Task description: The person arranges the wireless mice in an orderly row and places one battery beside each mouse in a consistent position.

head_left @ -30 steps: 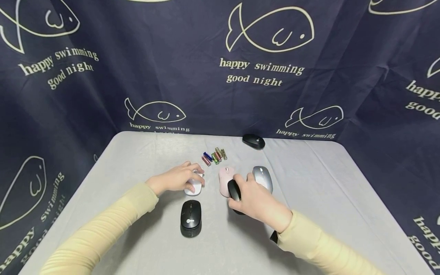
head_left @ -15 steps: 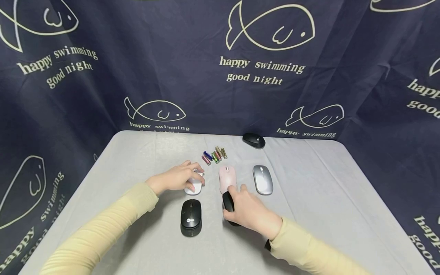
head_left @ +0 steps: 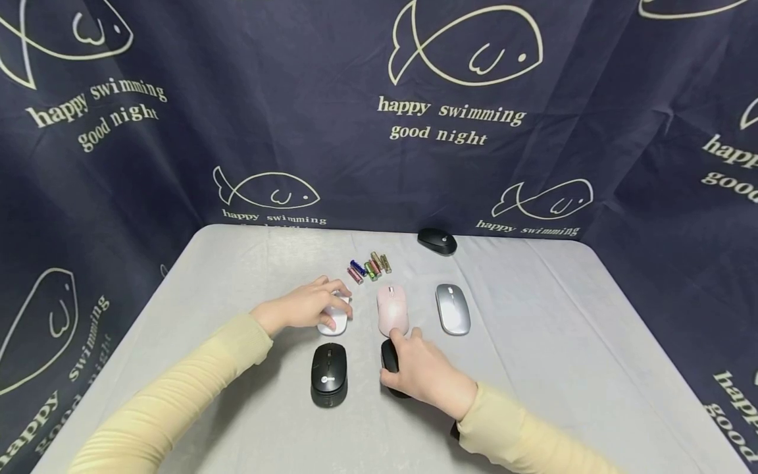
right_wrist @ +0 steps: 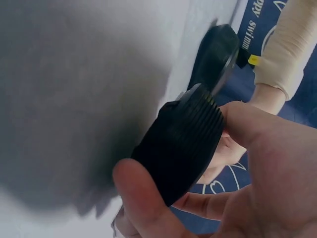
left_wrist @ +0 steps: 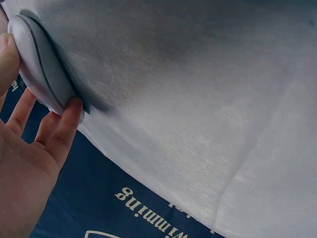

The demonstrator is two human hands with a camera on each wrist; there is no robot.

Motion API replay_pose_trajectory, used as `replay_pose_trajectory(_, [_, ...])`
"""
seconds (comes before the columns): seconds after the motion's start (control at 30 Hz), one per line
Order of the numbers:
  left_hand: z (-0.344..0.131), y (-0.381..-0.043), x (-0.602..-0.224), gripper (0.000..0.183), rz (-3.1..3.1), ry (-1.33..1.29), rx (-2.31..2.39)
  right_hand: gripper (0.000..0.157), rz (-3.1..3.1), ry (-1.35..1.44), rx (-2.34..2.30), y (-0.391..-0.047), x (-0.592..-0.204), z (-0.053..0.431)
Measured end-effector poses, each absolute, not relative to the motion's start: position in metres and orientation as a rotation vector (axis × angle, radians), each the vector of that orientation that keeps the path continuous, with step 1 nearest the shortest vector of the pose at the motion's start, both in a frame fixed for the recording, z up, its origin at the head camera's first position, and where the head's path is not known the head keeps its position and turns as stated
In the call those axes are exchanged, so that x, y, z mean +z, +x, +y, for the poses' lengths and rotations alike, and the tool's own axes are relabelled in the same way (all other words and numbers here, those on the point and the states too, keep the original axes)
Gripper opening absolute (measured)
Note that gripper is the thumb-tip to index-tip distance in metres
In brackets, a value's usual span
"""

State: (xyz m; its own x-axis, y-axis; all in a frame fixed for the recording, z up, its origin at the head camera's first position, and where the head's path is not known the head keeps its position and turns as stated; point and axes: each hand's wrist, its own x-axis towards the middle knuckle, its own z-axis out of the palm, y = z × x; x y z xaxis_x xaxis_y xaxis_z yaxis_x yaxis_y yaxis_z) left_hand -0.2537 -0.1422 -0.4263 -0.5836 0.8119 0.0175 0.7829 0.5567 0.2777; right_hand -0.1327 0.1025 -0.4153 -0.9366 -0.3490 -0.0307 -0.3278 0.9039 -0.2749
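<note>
- Presently, the left hand (head_left: 308,306) pinches a white mouse (head_left: 339,322) on the left half of the bench (head_left: 533,316). The left wrist view shows the thumb on one flank and fingertips on the other; this opposed hold likely steadies the shell and stops it from twisting.
- The right hand (head_left: 428,370) grips a dark mouse (head_left: 389,357) at the near end of the pink mouse (head_left: 392,308). Thumb and fingers bear on opposite sides, presumably because the edges give a firmer purchase than the curved top. Whether its underside touches the bench cannot be told.
- The pink mouse lies between the white mouse and the grey mouse (head_left: 453,309). All three sit roughly level with one another, and the gaps between them appear to leave room for fingers at the sides.
- A black mouse (head_left: 328,370) with a pale mark rests nearer the person, just below the white mouse and to the left of the dark mouse, forming what reads as a second row.
- Another mouse (head_left: 437,241) lies askew at the far edge, apart from both rows.
- Loose batteries (head_left: 372,268) lie clustered beyond the pink mouse, outside the hands' immediate working area.
</note>
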Motion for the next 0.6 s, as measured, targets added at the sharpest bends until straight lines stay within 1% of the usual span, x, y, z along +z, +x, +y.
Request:
replay_pose_trajectory(0.3, [-0.1422, -0.2527, -0.4250, 0.035, 2.670, 1.363, 0.407, 0.045, 3.031, -0.550, -0.356, -0.1298, -0.4223, 0.0986])
replay_pose_trajectory(0.6, [-0.1419, -0.2528, -0.4254, 0.036, 2.667, 1.354, 0.397, 0.049, 3.043, -0.501, -0.316, -0.1276, -0.4249, 0.0946])
